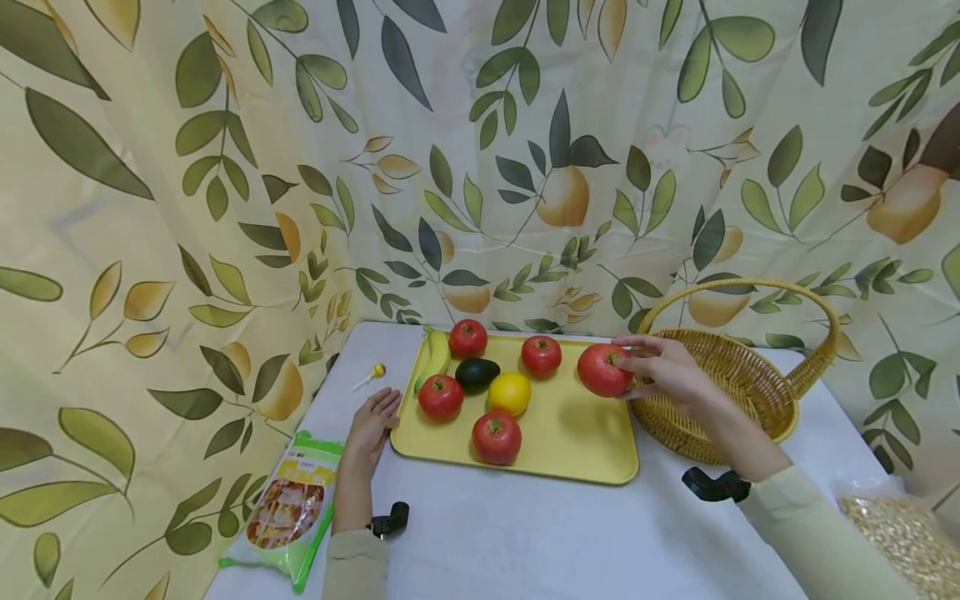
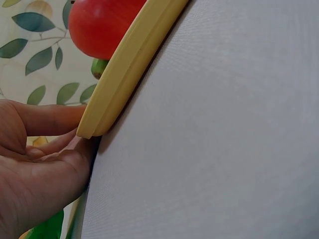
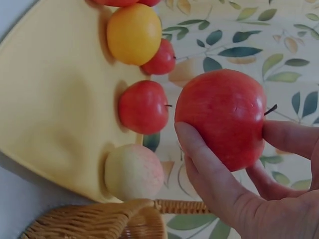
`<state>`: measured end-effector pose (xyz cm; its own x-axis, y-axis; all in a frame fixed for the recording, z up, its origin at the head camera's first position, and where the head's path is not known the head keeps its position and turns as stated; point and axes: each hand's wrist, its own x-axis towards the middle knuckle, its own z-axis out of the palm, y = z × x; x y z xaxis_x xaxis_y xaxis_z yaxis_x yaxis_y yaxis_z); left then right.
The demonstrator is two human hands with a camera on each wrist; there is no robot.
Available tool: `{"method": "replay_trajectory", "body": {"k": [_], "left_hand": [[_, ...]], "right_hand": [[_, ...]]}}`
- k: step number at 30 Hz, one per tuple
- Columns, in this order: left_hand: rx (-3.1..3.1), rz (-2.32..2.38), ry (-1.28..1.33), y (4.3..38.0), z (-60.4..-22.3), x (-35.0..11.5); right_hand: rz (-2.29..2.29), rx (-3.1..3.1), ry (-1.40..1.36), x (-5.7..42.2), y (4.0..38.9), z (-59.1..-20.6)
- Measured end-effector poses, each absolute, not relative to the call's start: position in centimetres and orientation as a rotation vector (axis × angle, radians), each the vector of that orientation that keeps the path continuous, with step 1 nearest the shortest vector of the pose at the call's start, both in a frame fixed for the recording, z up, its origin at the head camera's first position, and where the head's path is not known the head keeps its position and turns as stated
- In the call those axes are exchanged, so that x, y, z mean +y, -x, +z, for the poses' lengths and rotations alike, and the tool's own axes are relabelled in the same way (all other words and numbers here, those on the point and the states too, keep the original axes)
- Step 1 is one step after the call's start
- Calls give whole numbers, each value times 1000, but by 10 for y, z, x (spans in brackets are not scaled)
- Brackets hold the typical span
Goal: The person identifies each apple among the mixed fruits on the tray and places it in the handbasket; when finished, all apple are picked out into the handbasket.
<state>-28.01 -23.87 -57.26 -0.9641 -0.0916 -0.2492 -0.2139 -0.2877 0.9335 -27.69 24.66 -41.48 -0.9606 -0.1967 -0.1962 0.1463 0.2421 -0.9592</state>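
Note:
My right hand [image 1: 669, 372] holds a red apple [image 1: 600, 372] above the right end of the yellow tray [image 1: 577, 446]. In the right wrist view, the fingers grip this apple [image 3: 222, 117] around its stem side. A pale peach [image 3: 133, 172] sits on the tray below, hidden in the head view. My left hand [image 1: 372, 427] lies at the tray's left edge, and in the left wrist view straight fingers [image 2: 55, 119] touch the tray's corner [image 2: 97, 119]. On the tray are several red apples [image 1: 497, 437], a yellow round fruit [image 1: 510, 393], an avocado [image 1: 476, 375] and bananas [image 1: 435, 362].
A woven basket [image 1: 783, 417] with a tall handle stands right of the tray, close to my right forearm. A lollipop [image 1: 371, 377] and a green-edged food packet [image 1: 288, 508] lie at the left. A clear bag of grains [image 1: 896, 529] sits at the right edge. Patterned cloth [image 1: 495, 167] hangs behind.

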Motion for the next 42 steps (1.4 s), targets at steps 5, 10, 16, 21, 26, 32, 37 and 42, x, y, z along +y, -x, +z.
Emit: {"method": "replay_trajectory", "body": {"k": [5,10,16,21,26,32,37,42], "left_hand": [[1832,2413,393,279,-574,-240],[1827,2422,393,279,-573,-240],[1825,2439,386,280,-571,-238],[1823,2444,386,281,-572,-238],[1824,2434,397,280,-572,-237],[1827,2428,396,280,-571,-238],[1831,2416,407,281,-572,-238],[1833,2417,404,281,-573,-238]], "right_hand": [[-1767,2237,61,252,275,-412],[-1750,2257,80,259,274,-409],[-1744,2280,99,266,275,-407],[-1739,2276,97,271,275,-407],[-1742,2274,90,279,274,-407],[-1744,2282,78,290,273,-407],[-1772,2260,64,297,273,-407],[-1807,2213,72,307,274,-405]]}}
